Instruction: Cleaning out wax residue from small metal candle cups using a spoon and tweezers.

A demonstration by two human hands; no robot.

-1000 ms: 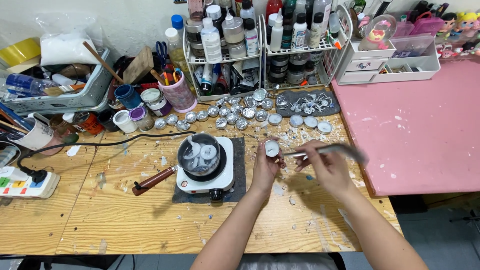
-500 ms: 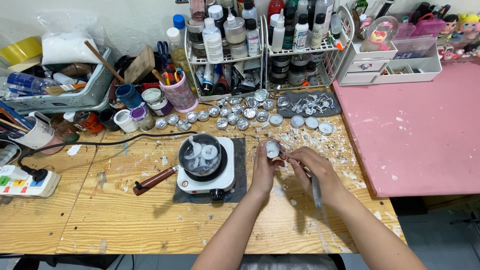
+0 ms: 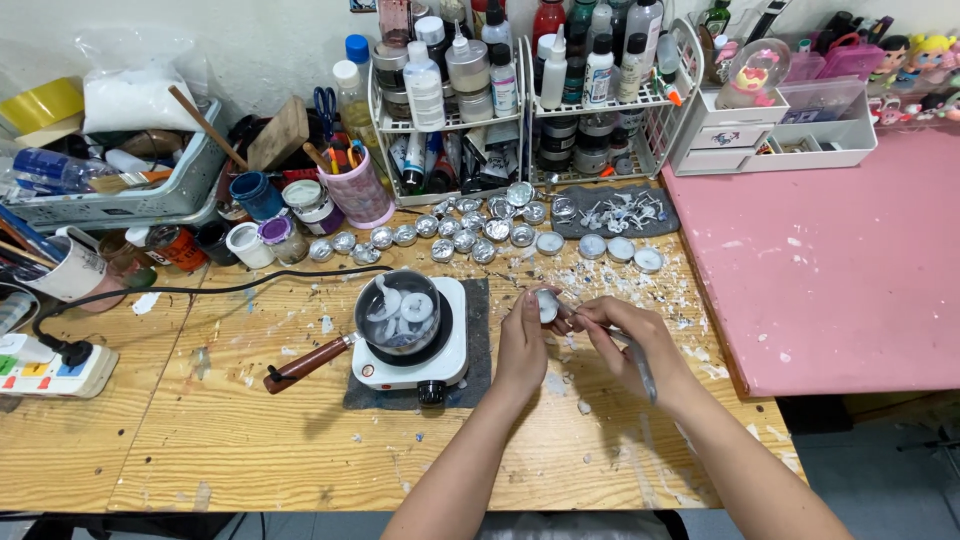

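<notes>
My left hand (image 3: 522, 345) holds a small round metal tin cup (image 3: 546, 305) between thumb and fingers, tilted toward me, just right of the hot plate. My right hand (image 3: 625, 340) grips a slim grey metal tool (image 3: 636, 362) like a pen, its tip at the cup's rim. Left of my hands, a small pan (image 3: 398, 311) with a wooden handle sits on a white electric hot plate (image 3: 415, 360) and holds pale wax pieces. Several more tin cups (image 3: 470, 232) lie in rows further back on the wooden table (image 3: 250, 440).
A wire rack of bottles and jars (image 3: 520, 90) lines the back wall. A grey mat with metal wick tabs (image 3: 615, 212) lies behind my hands. A pink board (image 3: 840, 260) covers the right. At the left are a power strip (image 3: 45, 365), paint pots, a mug and a grey basket.
My right hand has come in to the cup and turned the tool from pointing out to the right to slanting back toward me. The left hand keeps the cup in place.
</notes>
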